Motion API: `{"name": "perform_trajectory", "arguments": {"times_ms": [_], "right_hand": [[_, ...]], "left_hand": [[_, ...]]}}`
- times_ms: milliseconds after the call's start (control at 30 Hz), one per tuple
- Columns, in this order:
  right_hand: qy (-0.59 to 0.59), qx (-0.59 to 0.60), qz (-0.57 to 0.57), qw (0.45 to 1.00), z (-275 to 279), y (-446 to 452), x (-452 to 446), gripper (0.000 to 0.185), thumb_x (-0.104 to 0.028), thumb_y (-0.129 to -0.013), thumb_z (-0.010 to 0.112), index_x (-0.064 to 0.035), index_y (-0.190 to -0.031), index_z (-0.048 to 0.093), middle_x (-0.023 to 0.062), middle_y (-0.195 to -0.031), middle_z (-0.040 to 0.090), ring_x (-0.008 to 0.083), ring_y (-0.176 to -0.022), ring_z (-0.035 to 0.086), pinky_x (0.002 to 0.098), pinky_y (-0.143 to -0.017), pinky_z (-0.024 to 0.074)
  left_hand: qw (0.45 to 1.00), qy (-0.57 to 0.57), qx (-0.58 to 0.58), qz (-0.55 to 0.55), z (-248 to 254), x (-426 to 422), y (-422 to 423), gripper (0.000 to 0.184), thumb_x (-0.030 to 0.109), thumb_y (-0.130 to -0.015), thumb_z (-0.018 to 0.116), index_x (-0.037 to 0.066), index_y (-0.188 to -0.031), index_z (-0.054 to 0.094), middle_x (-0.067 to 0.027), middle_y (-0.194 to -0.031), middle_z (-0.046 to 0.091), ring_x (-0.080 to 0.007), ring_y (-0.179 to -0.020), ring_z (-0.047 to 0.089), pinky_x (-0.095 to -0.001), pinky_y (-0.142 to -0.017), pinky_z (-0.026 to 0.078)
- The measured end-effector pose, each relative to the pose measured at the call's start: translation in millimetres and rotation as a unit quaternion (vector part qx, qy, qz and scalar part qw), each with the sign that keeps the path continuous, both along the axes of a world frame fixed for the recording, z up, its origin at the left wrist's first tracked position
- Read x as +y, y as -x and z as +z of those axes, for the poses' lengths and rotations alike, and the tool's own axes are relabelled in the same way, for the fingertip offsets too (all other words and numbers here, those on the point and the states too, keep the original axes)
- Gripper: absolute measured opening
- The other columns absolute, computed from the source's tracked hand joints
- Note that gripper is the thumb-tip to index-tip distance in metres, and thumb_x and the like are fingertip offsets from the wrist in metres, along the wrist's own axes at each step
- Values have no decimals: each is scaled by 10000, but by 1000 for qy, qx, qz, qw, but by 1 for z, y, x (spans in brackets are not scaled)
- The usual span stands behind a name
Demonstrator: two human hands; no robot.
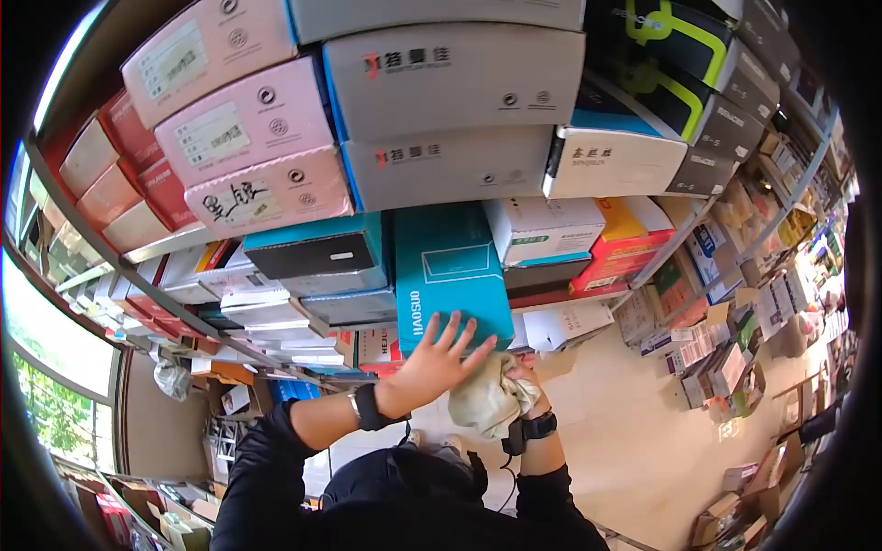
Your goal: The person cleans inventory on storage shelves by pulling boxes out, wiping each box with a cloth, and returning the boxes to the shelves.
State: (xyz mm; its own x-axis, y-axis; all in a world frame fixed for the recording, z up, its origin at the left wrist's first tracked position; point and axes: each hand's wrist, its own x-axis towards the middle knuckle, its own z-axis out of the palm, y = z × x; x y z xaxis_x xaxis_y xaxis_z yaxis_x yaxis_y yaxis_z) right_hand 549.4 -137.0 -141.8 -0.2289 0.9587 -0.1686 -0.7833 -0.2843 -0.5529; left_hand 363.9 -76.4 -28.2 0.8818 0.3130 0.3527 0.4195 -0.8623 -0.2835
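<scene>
The top shelf of the metal rack holds big stacks of shoe boxes. Red boxes sit at the left, then pink boxes, then grey boxes. Next come a white box and black boxes with bright green stripes. On the shelf below, a blue HAOSUO box pokes out past the edge, between a blue and black box and a small white box. A red and orange box is at the right
</scene>
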Motion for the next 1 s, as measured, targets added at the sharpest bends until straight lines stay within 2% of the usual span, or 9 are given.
{"name": "perform_trajectory", "arguments": {"times_ms": [100,200,267,333,367,533,600,900,1000], "right_hand": [[-37,-14,16,999,-9,-3,-1,397,-67,-678,455,7,-1067,463,94,-951,538,186,-856,538,272,-784,438],[7,-34,18,999,-3,0,-6,408,-96,-678,470,7,-1073,462,105,-956,527,192,-857,536,280,-773,444],[24,-61,-33,997,25,7,-14,432,-105,-648,487,30,-1059,478,140,-928,559,229,-867,552,325,-809,449],[-12,-132,-24,991,35,-1,-24,447,-113,-653,486,40,-1073,470,136,-899,570,220,-830,565,325,-784,461],[12,-176,-56,983,38,-9,-37,427,-111,-674,486,37,-1074,468,133,-921,566,213,-844,562,323,-776,461],[-3,-251,-305,919,123,15,-68,425,-114,-707,531,38,-1092,436,141,-964,550,225,-851,560,330,-761,460],[-177,-385,-487,764,154,42,-48,475,-117,-712,567,19,-1132,392,145,-1031,505,240,-917,520,330,-805,429],[-300,-865,-176,362,125,93,50,558,-208,-618,651,-158,-1144,472,108,-1160,429,301,-1084,384,512,-871,281],[-372,-813,-40,446,109,101,24,585,-222,-599,669,-192,-1153,485,106,-1189,415,290,-1121,376,531,-865,270]], "left_hand": [[958,160,-226,73,13,-6,33,350,137,-701,594,61,-1035,523,-163,-985,532,-270,-910,523,-404,-750,427],[701,441,-500,251,3,0,68,115,121,-792,529,16,-811,571,-125,-910,569,-228,-818,538,-351,-673,430],[646,532,-492,242,-19,7,80,214,218,-833,506,27,-924,544,-122,-957,560,-214,-793,560,-318,-667,446],[301,786,-518,149,-12,7,73,350,287,-848,477,35,-1091,457,-112,-1011,535,-223,-775,578,-288,-679,460],[254,857,-440,83,-24,15,77,481,338,-853,451,46,-1215,327,-113,-1055,503,-247,-869,562,-302,-706,473],[297,807,-502,95,-33,20,50,512,256,-834,502,38,-1243,284,-93,-1096,455,-233,-965,500,-363,-720,496],[299,815,-490,81,-34,20,51,542,167,-807,543,37,-1251,263,-79,-1101,444,-219,-944,502,-374,-730,497],[225,805,-549,3,-66,7,53,723,-43,-705,598,75,-1291,192,-110,-1131,441,-223,-980,504,-356,-753,490],[205,812,-545,30,-72,2,61,787,-60,-683,600,89,-1314,154,-116,-1161,431,-221,-1002,495,-329,-805,463]]}}
